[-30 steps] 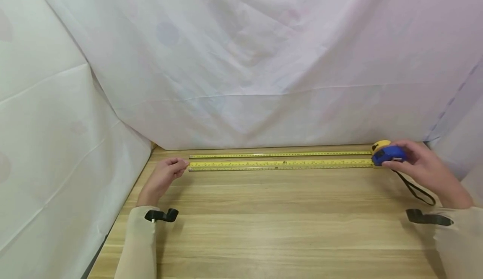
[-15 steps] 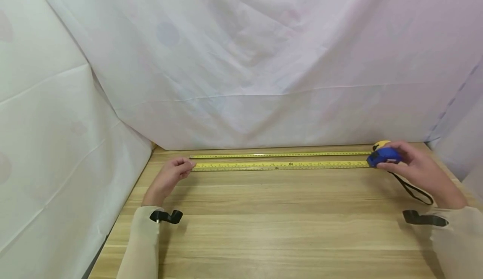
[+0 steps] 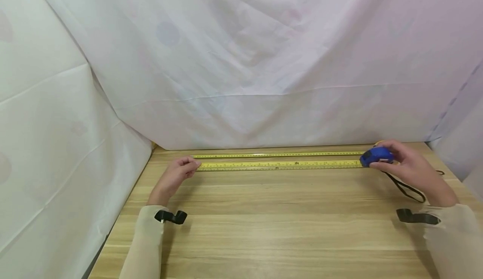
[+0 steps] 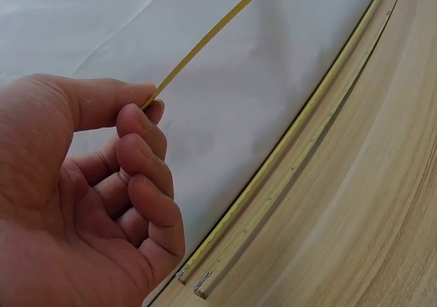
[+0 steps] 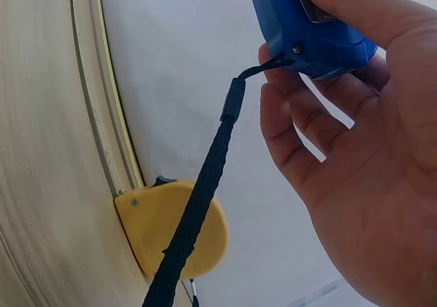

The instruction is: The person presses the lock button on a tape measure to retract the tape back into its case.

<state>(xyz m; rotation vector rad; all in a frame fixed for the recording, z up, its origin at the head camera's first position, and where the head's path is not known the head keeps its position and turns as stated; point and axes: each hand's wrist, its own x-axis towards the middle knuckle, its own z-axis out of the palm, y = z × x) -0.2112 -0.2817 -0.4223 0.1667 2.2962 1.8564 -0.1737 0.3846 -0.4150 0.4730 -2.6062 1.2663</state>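
My left hand pinches the end of a yellow tape blade between thumb and index finger, the other fingers curled in. That blade runs across, raised over the table, to a blue tape measure, whose case my right hand grips with thumb and fingers. A black wrist strap hangs from the case. Below stands a yellow tape measure, mostly hidden behind the right hand in the head view. Two more blades, a far one and a near one, lie extended along the table, with metal end hooks.
The wood-grain table ends at the back against a hanging white cloth. More cloth closes off the left side. Black camera mounts sit on both wrists.
The left hand has moved right and the right hand left with the blue tape measure. The held blade between them has become shorter. Both blades on the table stay put.
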